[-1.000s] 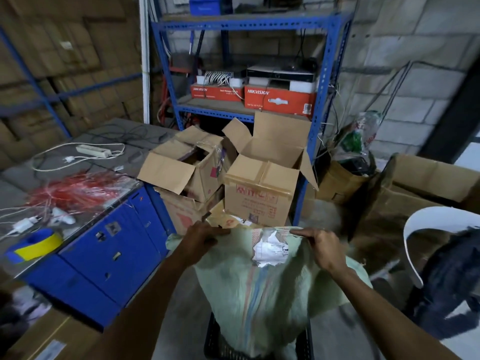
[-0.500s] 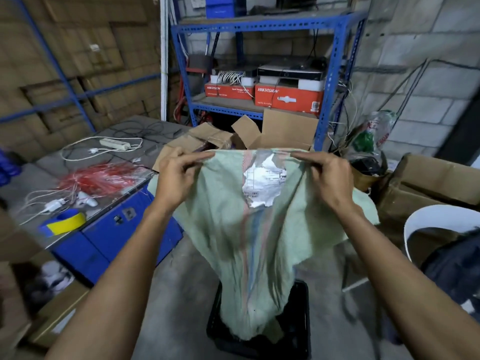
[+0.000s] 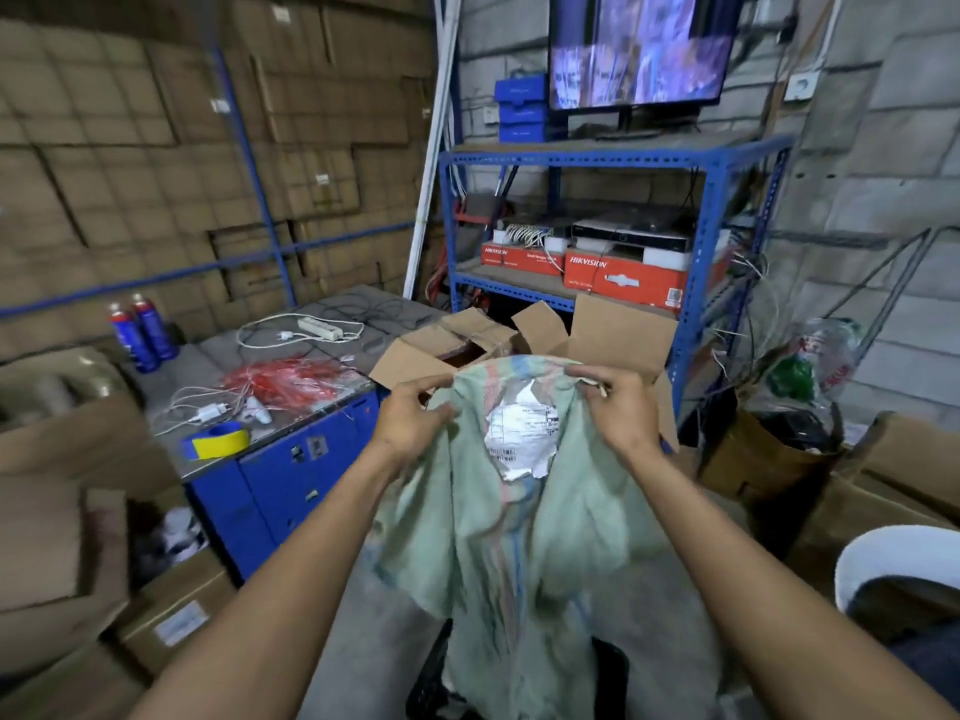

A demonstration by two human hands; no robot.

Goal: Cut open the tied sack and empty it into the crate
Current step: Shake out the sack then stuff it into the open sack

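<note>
A pale green woven sack (image 3: 519,553) with a torn white label hangs upside down in front of me, limp and crumpled. My left hand (image 3: 415,418) grips its upper left edge and my right hand (image 3: 618,413) grips its upper right edge, both at chest height. The sack's lower end drops into a black plastic crate (image 3: 431,678) on the floor, which the sack mostly hides. What lies inside the crate is not visible.
A blue cabinet (image 3: 291,470) with red wires, tape and a power strip on top stands at left. Open cardboard boxes (image 3: 618,335) sit behind the sack under a blue shelf rack (image 3: 701,163). More boxes lie at right and left, and a white chair (image 3: 883,563) at right.
Both hands have lifted the sack higher and drawn closer together, bunching its top edge. The sack hangs longer and limper over the crate, and my head has tilted upward.
</note>
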